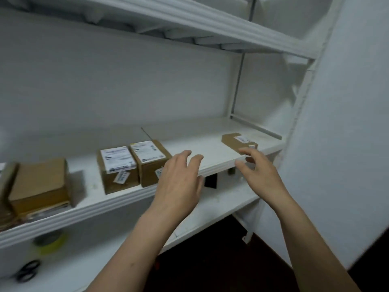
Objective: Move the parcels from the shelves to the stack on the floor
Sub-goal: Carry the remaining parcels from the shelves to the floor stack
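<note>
Cardboard parcels [117, 171] on shelf [210, 150], white labels [116, 158] unreadable | left hand [179, 182] spread, empty | right hand [259, 171] spread near flat parcel [232, 141]

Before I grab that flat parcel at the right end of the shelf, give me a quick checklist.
1. Hands free: left hand and right hand are open, holding nothing: ok.
2. Nothing lies on top of the flat parcel: ok.
3. The shelf between the hands and the parcel is bare: ok.
4. The labelled boxes stand well apart from it: ok.
5. Right fingers already touching the parcel: cannot tell.
6. Room on the floor stack, which is out of view: cannot tell.
</note>
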